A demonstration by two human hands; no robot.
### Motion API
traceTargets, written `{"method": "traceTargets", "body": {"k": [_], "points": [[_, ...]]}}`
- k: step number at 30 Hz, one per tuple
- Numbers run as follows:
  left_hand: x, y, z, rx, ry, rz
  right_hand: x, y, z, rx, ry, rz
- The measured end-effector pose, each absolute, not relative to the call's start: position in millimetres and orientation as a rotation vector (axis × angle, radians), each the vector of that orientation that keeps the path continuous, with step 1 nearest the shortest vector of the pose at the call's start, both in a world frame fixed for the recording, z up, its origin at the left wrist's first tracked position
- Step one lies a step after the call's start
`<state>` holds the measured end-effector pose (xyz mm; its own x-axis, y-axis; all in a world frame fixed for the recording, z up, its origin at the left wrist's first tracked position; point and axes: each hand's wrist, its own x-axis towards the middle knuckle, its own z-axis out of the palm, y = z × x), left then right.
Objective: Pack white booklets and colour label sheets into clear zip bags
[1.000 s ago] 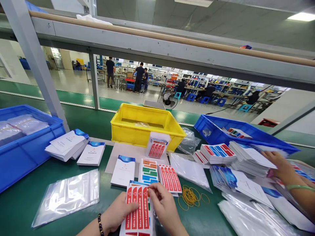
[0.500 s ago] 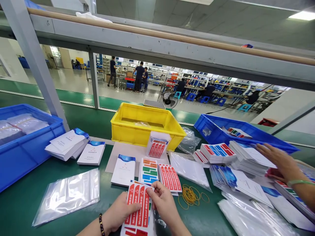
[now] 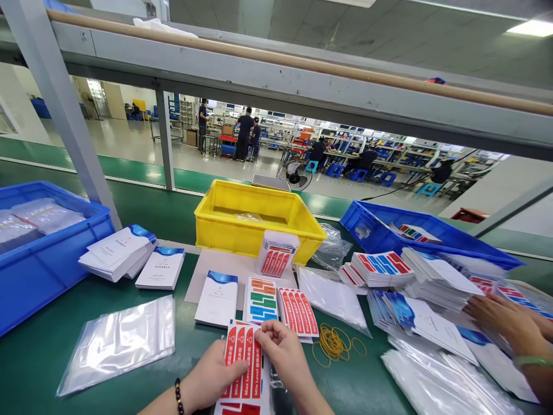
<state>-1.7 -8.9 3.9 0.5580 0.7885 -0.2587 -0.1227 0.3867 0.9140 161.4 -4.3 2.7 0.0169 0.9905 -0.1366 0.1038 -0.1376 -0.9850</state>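
My left hand grips a sticker sheet printed with red "Max Level" and "Min Level" strips, thumb across its front. At its upper right edge, my right hand pinches the same sheet between thumb and fingers. Other sheets show behind it, and clear plastic glints by its lower right side. Just beyond lie a stack of white-and-blue booklets, a stack of multicoloured sticker sheets and a fanned stack of red sticker sheets. Yellow rubber bands lie to the right of my right hand.
A yellow bin stands behind the stacks, with a filled bag against it. Blue bins flank both sides. Clear bags lie left. Right are more booklets and a co-worker's hands; a rail crosses above.
My hands and the sheet stay almost in place, with only a slight shift. At the right, the co-worker's hand has come down from above the booklets, and a second hand now shows.
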Motion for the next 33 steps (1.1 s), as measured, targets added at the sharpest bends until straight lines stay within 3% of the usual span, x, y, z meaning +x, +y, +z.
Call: {"method": "traceTargets", "body": {"k": [23,29,33], "points": [[-4,-9,5,0.942,0.824,0.675,168,-2,-3,-1.392,-1.232,1.188],[-5,-9,11,0.971,0.814,0.616,167,-3,9,-1.399,-1.326,0.976],[-5,-10,15,0.982,0.829,0.612,161,-6,8,-1.316,-1.136,1.023]]}}
